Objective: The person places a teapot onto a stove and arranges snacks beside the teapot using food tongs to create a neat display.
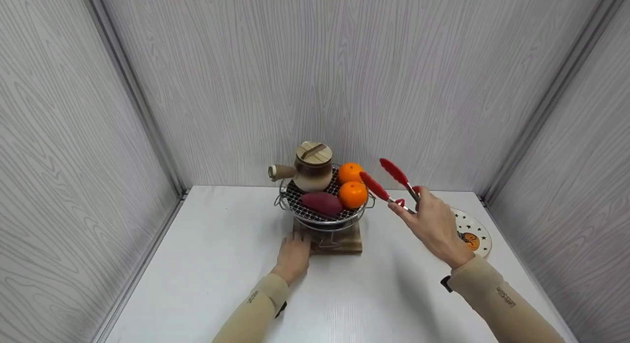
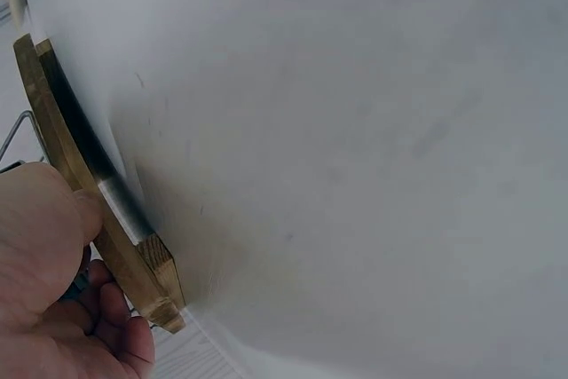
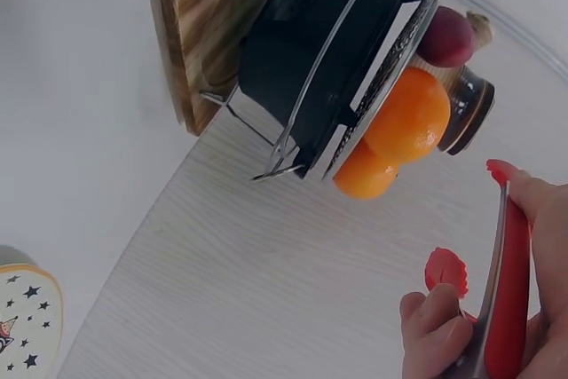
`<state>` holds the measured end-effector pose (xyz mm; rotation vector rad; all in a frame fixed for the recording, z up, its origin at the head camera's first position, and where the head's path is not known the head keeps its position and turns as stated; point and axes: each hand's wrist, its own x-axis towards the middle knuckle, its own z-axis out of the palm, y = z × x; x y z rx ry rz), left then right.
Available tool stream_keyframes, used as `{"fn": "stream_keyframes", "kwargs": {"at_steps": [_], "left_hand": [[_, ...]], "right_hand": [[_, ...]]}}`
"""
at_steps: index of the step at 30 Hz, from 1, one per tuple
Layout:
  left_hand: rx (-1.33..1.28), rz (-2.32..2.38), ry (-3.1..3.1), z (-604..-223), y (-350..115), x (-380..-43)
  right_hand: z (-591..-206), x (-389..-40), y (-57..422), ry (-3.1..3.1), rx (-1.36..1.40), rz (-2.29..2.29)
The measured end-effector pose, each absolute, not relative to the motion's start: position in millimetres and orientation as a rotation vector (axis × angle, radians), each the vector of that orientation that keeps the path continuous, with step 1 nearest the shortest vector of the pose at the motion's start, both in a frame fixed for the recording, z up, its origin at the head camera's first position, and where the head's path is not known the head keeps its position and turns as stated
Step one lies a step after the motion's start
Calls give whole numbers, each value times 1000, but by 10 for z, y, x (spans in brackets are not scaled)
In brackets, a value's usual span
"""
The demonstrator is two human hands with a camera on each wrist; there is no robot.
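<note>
My left hand (image 1: 294, 257) grips the near left corner of a wooden board (image 1: 350, 242), thumb on its edge in the left wrist view. On the board stands a wire stand with a black bowl (image 3: 311, 51) and a round wire grill (image 1: 309, 214). A purple sweet potato (image 1: 322, 203), a front orange (image 1: 353, 195) and a back orange (image 1: 350, 172) lie on the grill beside a brown-and-cream side-handled pot (image 1: 313, 178) with a wooden lid. My right hand (image 1: 435, 230) holds red-tipped tongs (image 1: 376, 186), their arms spread with nothing between the tips, right of the oranges.
A white plate (image 1: 485, 231) with stars and an orange figure lies at the right, partly hidden behind my right hand. The white table (image 1: 221, 234) is enclosed by pale wood-grain panels (image 1: 236, 87) at the back and both sides.
</note>
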<state>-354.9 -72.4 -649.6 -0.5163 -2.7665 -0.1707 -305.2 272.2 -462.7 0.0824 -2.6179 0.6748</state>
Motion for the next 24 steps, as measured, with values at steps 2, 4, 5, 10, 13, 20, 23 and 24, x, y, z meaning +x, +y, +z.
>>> {"fn": "stream_keyframes", "kwargs": {"at_steps": [2,4,5,10,13,20,23,24], "left_hand": [[-518,-173,-2757,-6500,-723,-3551],[-516,-177,-2749,-6502,-721,-3554],[-515,-178,-2744,-6506,-721,-3559],[-519,-172,-2731,-6517,-719,-3575],[-516,-164,-2729,-6511,-715,-3577],[-518,-179,-2733,-6501,-717,-3574],[-527,-190,-2737,-6501,-724,-3568],[-530,-185,-2735,-6500,-726,-3569]], "right_hand": [[-4644,-3052,2745,-2615,63,699],[-4663,-3052,2769,-2608,42,721],[-4673,-3054,2782,-2603,35,737],[-4745,-3056,2861,-2599,8,765],[-4786,-3061,2909,-2599,1,748],[-4890,-3076,2994,-2642,-55,704],[-4945,-3079,3029,-2672,-75,686],[-4961,-3079,3041,-2681,-78,680]]}}
